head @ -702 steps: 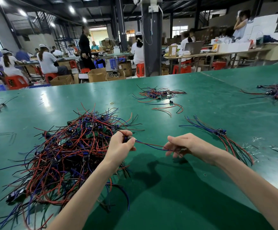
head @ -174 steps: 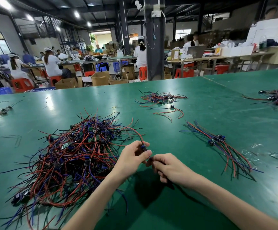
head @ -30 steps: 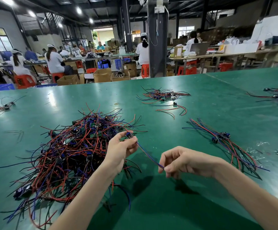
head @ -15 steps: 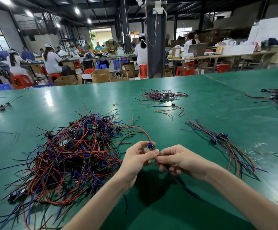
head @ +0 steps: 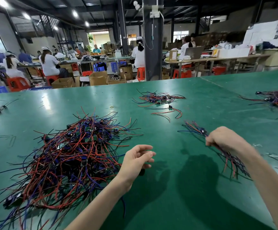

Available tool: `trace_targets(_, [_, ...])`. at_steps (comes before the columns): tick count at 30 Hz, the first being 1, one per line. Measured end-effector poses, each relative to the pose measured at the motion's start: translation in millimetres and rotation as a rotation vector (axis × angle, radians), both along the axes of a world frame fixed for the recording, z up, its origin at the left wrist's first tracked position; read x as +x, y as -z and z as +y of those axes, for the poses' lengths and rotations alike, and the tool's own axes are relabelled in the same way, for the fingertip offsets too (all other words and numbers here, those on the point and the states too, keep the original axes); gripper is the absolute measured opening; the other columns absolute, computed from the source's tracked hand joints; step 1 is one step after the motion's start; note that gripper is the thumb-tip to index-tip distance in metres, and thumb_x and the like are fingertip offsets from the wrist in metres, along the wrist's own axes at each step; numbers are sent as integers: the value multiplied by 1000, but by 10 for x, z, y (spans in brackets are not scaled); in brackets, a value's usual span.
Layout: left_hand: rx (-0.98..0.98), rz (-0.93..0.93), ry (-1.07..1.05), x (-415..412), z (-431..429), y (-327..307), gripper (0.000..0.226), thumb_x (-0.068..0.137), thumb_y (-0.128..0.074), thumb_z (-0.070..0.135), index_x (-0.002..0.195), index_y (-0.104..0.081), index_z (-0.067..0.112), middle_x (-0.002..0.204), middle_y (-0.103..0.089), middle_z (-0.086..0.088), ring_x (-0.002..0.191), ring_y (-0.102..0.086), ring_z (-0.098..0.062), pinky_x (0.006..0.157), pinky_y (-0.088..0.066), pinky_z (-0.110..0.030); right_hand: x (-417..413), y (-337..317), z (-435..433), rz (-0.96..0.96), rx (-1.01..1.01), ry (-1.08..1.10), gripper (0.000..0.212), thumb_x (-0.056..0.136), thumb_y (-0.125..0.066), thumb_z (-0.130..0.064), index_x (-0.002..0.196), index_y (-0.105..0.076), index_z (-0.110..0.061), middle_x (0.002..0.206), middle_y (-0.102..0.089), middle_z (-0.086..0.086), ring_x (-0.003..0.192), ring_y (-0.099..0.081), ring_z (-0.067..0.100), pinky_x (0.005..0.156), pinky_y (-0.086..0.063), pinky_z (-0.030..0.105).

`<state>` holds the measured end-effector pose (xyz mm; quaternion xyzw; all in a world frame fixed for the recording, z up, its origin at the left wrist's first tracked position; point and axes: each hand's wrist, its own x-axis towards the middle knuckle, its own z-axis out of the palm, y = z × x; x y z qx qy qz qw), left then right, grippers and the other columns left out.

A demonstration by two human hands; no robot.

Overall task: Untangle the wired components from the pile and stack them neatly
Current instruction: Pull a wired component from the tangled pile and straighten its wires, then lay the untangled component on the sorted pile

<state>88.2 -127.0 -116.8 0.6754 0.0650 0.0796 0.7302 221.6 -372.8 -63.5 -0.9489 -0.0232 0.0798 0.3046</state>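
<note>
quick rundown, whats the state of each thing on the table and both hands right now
big pile, tangled, heaped
sorted bundle, wires roughly parallel, middle hidden under the right hand
right hand, fingers curled round wires of the sorted bundle
left hand, fingers relaxed, holding nothing, beside the big pile
far small pile, loosely tangled, no hand on it
loose component, lying alone, wires spread
</note>
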Motion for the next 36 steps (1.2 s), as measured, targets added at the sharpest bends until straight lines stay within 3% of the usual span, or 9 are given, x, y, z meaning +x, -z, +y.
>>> trace_targets(3, [1,-9,-29,7,-2,24,14,89,-59,1,100,-64,9,85,-71,-5,67,-62,-10,62,-52,-22,72,133,-80,70,-308,31,7,72,-72,-11,70,-67,-7,85,-65,14,79,-58,28,68,-45,28])
trace_targets(7, [1,-10,-56,25,2,44,13,91,-57,0,100,-64,6,80,-71,-2,64,-62,-9,59,-51,-21,81,170,-79,29,-395,55,26,74,-76,-21,64,-54,-11,84,-61,11,87,-62,27,74,-48,30])
trace_targets(11, [28,-14,-63,21,-8,59,14,91,-56,-2,98,-64,7,77,-71,-1,63,-61,-9,57,-50,-20,12,137,-38,-51,-414,177,41,71,-79,-39,66,-44,-17,80,-49,5,83,-53,27,70,-42,29])
trace_targets(14, [78,-22,-63,10,-26,68,15,91,-55,-3,97,-64,8,75,-71,1,62,-61,-9,58,-50,-20,-19,151,2,-164,-379,212,46,75,-75,-46,95,-52,-11,105,-53,14,104,-50,33,82,-44,36])
trace_targets(17, [140,-17,-68,-4,-43,68,15,91,-55,-2,96,-64,8,77,-70,-1,63,-61,-10,60,-50,-22,7,214,-12,-174,-405,193,58,80,-71,-46,120,-45,-13,126,-45,20,120,-41,37,93,-40,41])
trace_targets(24, [231,-5,-67,-29,-67,66,15,90,-54,-2,95,-64,8,81,-70,-5,63,-61,-10,61,-50,-22,102,329,-64,-242,-374,227,42,88,-64,-38,118,-51,-13,121,-53,17,117,-46,36,92,-42,40])
trace_targets(29, [305,-17,-55,-86,-95,51,15,92,-53,-1,99,-61,10,86,-68,-7,67,-60,-10,64,-53,-24,88,424,37,-315,-508,286,36,92,-56,-40,116,-50,-14,123,-47,19,117,-40,36,94,-36,41])
trace_targets(33, [593,-189,-136,-103,-4,-115,14,90,-58,3,98,-63,15,87,-69,1,73,-59,-3,70,-50,-18,8,526,274,-548,-546,201,33,89,-56,-36,113,-53,-13,119,-45,16,111,-39,34,89,-36,42])
trace_targets(36, [812,-253,-303,3,320,-402,15,89,-60,4,101,-67,10,91,-67,3,80,-59,-7,78,-45,-10,-87,618,502,-668,-500,36,27,88,-56,-29,110,-57,-12,112,-49,12,105,-44,32,85,-36,42])
